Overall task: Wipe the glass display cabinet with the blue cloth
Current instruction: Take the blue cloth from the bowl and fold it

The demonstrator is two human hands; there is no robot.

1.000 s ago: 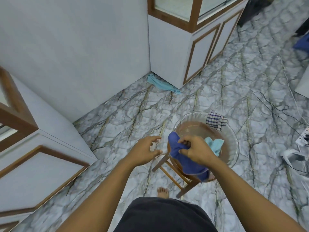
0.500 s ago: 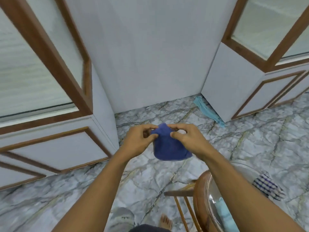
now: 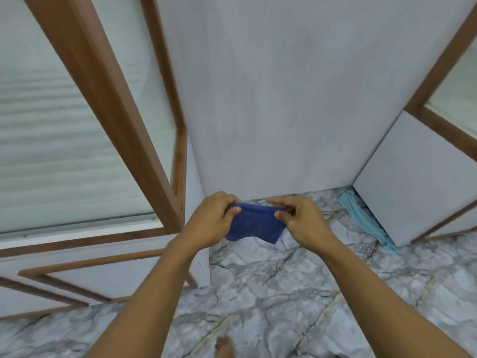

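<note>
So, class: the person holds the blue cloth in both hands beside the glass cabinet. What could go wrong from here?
1. The blue cloth is pinched only by its top edge between the left hand and right hand; it might slip and drop.
2. A light blue rag lies on the floor near a bare foot; possible trip.

The blue cloth [image 3: 254, 224] at the centre of the frame looks like soft, matt towelling with a fine nap. The glass display cabinet [image 3: 64, 140] on the left has smooth, slightly reflective glass panes in brown wood trim with a low sheen; its lower panels are matt pale grey with a faint grain. The wall [image 3: 296, 86] at upper centre is the same matt pale grey. The floor [image 3: 284, 293] is polished, veined grey marble. A thin light-blue cloth [image 3: 366, 223] lies crumpled at right.
</note>
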